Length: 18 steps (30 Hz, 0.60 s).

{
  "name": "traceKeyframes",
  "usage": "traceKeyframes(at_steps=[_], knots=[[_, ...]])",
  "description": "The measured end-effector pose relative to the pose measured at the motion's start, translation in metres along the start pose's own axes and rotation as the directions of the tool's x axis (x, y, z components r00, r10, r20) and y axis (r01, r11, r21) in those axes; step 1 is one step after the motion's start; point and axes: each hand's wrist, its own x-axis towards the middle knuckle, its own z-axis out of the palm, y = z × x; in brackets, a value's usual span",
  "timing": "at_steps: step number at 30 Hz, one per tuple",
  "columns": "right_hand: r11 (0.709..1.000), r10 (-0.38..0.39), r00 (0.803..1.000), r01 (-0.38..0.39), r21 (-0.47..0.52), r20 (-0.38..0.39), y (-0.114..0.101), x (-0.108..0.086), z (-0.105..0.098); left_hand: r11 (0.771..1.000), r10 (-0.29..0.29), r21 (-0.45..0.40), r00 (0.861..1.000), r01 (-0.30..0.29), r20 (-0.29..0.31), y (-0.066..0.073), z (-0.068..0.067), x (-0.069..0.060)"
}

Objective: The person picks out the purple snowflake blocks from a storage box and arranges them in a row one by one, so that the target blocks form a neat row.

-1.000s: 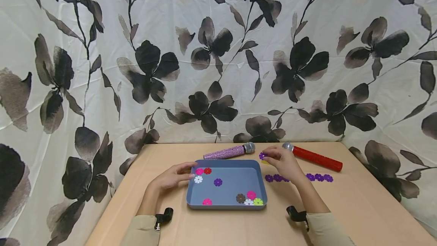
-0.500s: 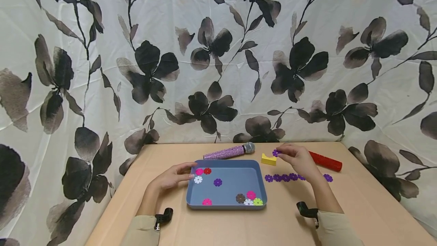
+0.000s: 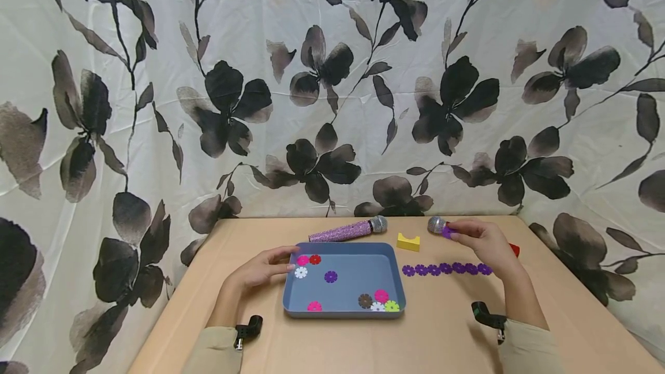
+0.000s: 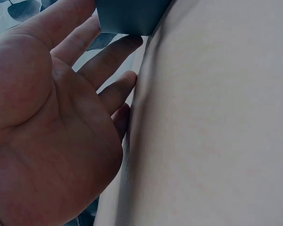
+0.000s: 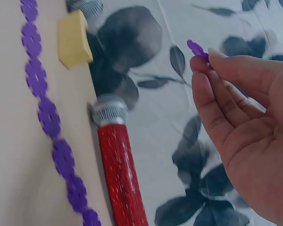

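My right hand (image 3: 485, 241) pinches a purple flower-shaped disc (image 5: 196, 49) between thumb and fingertips, raised above the red glitter microphone (image 5: 120, 174). In the head view the hand covers most of that microphone. Below lies a row of purple flower-shaped discs (image 3: 445, 269), set edge to edge on the table. My left hand (image 3: 264, 268) rests against the left side of a blue-grey tray (image 3: 343, 314), its fingers extended and its thumb at the rim. Inside the tray lie pink, red, white, brown, green and purple discs, including a lone purple disc (image 3: 331, 276).
Behind the tray lies a pink glitter microphone (image 3: 343, 231) with a silver head. A small yellow block (image 3: 408, 242) with a notched top stands between the two microphones. A floral cloth (image 3: 332, 103) hangs along the table's back edge.
My right hand has moved right with the purple disc, from beside the yellow block to over the red microphone. The yellow block and more of the row now show. My left hand stays put.
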Motion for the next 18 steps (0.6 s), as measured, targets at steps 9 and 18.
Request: traceKeyframes(at_steps=[9,18], knots=[[0.995,0.100,0.993,-0.098,0.022,-0.058,0.024,-0.014,-0.033,1.000,-0.008,-0.018,1.000,0.008,-0.001,0.003,0.001,-0.001],[0.974,0.222,0.971,-0.216,0.065,-0.093,0.044,-0.024,-0.051,1.000,-0.016,-0.014,1.000,0.016,-0.003,0.000,0.000,0.000]])
